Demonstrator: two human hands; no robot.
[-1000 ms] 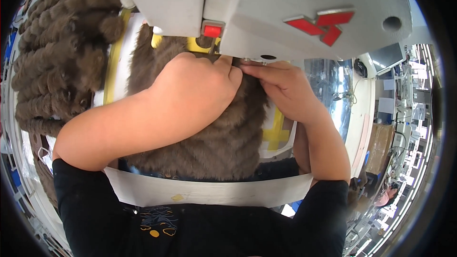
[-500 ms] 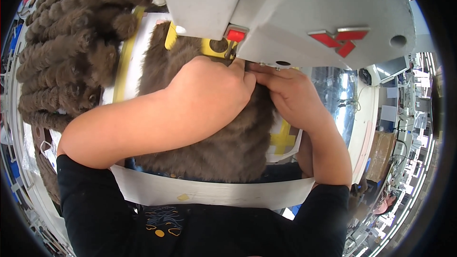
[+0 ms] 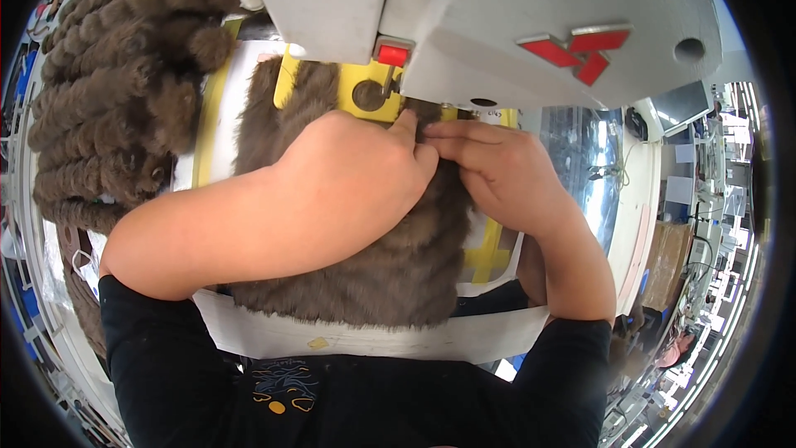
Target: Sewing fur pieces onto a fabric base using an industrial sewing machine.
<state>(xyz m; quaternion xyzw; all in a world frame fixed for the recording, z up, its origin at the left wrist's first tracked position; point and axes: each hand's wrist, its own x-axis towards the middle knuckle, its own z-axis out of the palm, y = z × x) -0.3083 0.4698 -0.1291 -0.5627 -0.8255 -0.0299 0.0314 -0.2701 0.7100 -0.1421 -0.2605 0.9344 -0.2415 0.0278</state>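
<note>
Item: brown faux-fur panel [image 3: 390,274], lying pile-up across the sewing table [image 3: 365,336], its near edge just short of the table's near edge and its far end tucked under the grey-white sewing machine head [image 3: 531,25]. Left hand [image 3: 348,191]: palm down, pressed flat on the fur's far half, fingertips curled toward the needle area, apparently to pin the pile down and keep the panel from creeping. Right hand [image 3: 506,178]: beside it, fingers drawn together and pinching the fur's edge just under the machine head, thumb and forefinger touching the left hand's fingertips; the two hands sit close together, both bearing on the fur, most likely so that the seam line stays aligned where it feeds in. Whether anything besides fur lies between the right fingers cannot be told. Yellow guide plate [image 3: 365,87]: under the fur's far end, with a round hole, below a red button [image 3: 392,55] on the machine head. Stack of curly brown fur pieces [image 3: 116,108]: piled at the table's far left corner, well apart from the hands. Workshop background at right: blurred.
</note>
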